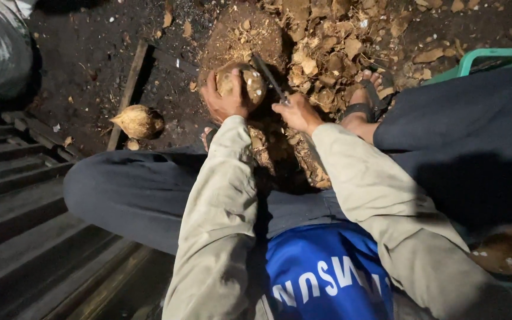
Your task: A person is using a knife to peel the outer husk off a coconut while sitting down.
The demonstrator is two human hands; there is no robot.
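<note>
While you sit low over dark dirt floor [90, 65] — husk pile [327, 53] heaped ahead, metal ridges [25, 195] at left. Your left hand [223, 101] cups coconut [241, 80] from below; your right hand [294, 112] clenches blade [268, 76], tip against shell. Second coconut [140, 121] lies left, well apart. Green crate [493, 56] edges right side; open dirt only upper left.
</note>
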